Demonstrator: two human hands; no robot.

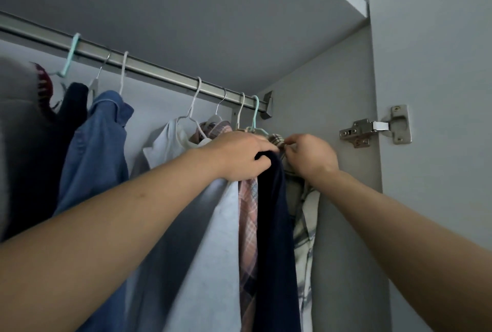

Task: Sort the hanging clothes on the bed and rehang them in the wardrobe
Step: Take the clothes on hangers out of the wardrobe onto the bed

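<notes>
Brushed metal rail [165, 76]; shiny steel hinge [375, 129]; soft cloth shirts [98, 150].

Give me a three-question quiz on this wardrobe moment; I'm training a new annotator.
1. True or false: the left hand grips the dark navy garment.
2. What does the right hand pinch? A) the beige plaid shirt B) the blue denim shirt C) the steel door hinge
3. Fill in: the hanger nearest the end of the metal hanging rail, by the side wall, is pale ___ plastic.

Key: 1 true; 2 A; 3 green.
</notes>
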